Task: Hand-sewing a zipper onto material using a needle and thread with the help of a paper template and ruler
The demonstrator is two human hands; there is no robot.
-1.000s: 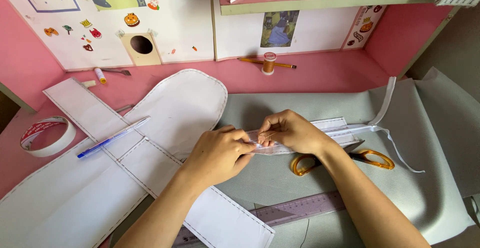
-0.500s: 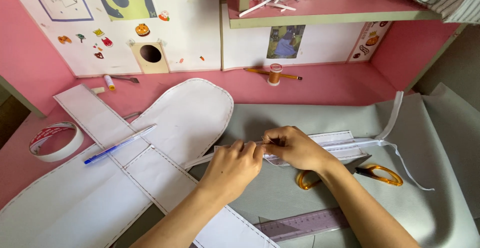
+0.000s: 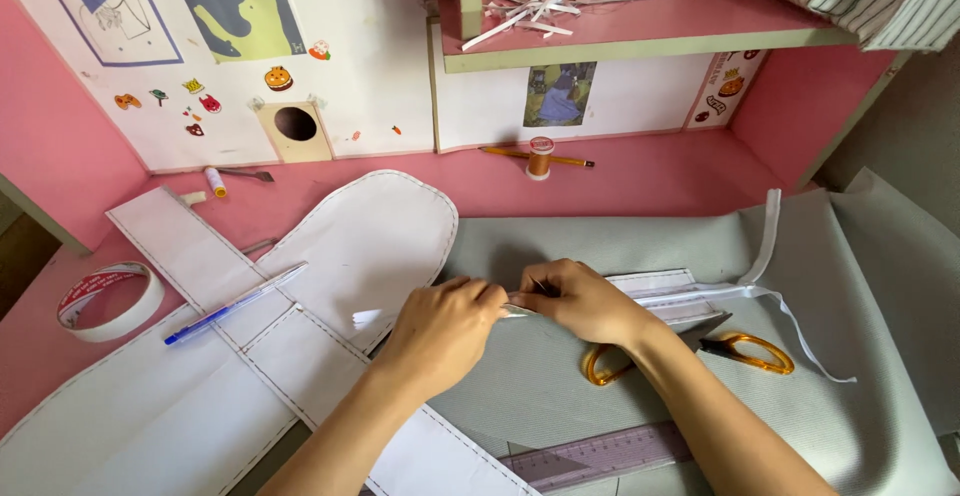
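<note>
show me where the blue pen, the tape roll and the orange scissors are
blue pen (image 3: 235,303), head view, middle of its barrel.
tape roll (image 3: 85,324), head view, outer white wall.
orange scissors (image 3: 765,354), head view, right handle loop.

On the worktop (image 3: 640,181), the paper pattern (image 3: 300,356) lies left and the fabric (image 3: 800,376) right. A pen (image 3: 235,303) rests on the pattern, with a tape roll (image 3: 108,301) further left. Scissors (image 3: 745,353) lie on the fabric, a ruler (image 3: 600,454) near, and a thread spool (image 3: 540,157) far.

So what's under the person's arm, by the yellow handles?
The scissors lie on the grey fabric. Both yellow handle loops show either side of the right forearm, which covers the part between them.
</note>
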